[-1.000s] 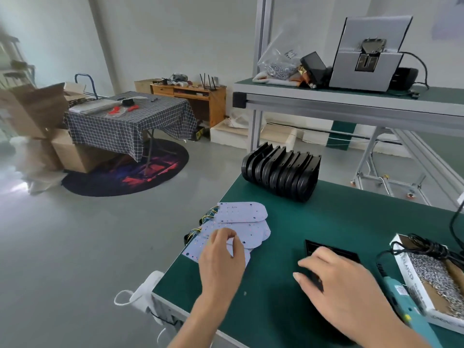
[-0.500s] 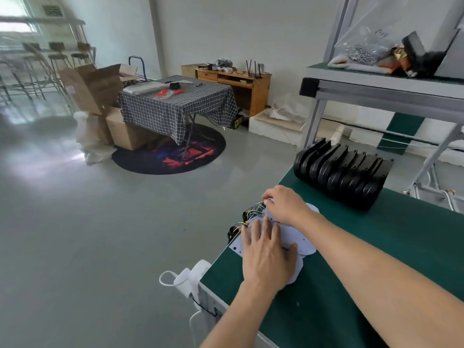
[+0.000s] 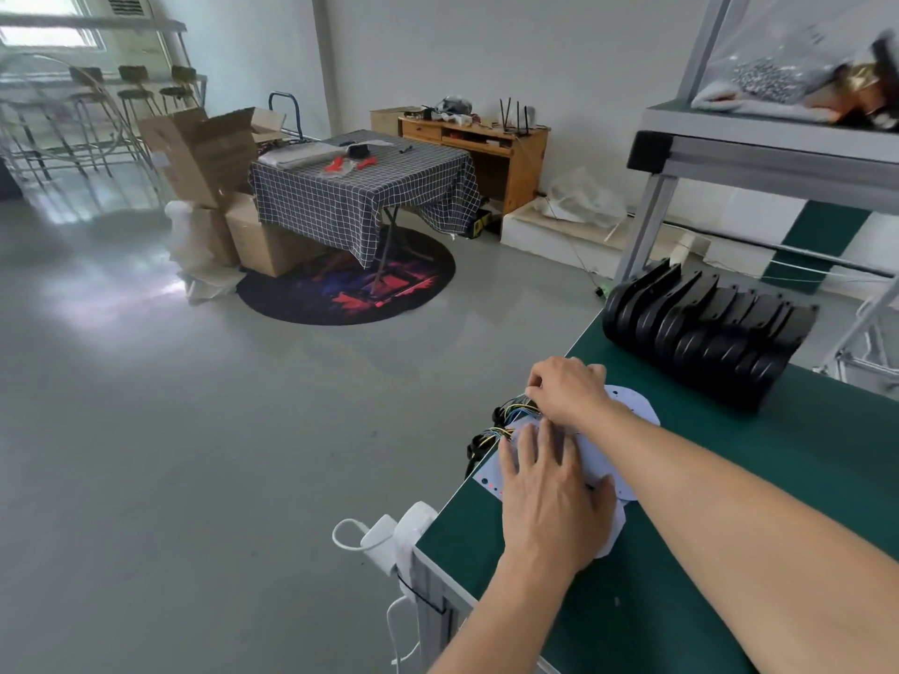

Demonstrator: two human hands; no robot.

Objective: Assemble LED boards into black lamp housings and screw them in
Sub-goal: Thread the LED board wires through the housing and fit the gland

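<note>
A pile of white LED boards (image 3: 632, 411) with coloured wires (image 3: 506, 420) lies at the left edge of the green bench (image 3: 802, 479). My left hand (image 3: 549, 498) lies flat on the pile with straight fingers. My right hand (image 3: 569, 391) reaches across just beyond it, fingers curled at the wire end of a board; what it pinches is hidden. A row of black lamp housings (image 3: 705, 333) stands on edge at the back of the bench.
The bench's left edge (image 3: 452, 498) drops to grey floor, with a white plug and cable (image 3: 384, 537) hanging there. An aluminium frame post (image 3: 647, 226) and shelf (image 3: 778, 153) with a screw bag (image 3: 773, 75) rise behind. A checked table (image 3: 360, 187) stands far off.
My right hand left the black housing at the right and crossed over to the board pile. My left hand went flat on the pile. The view swung left.
</note>
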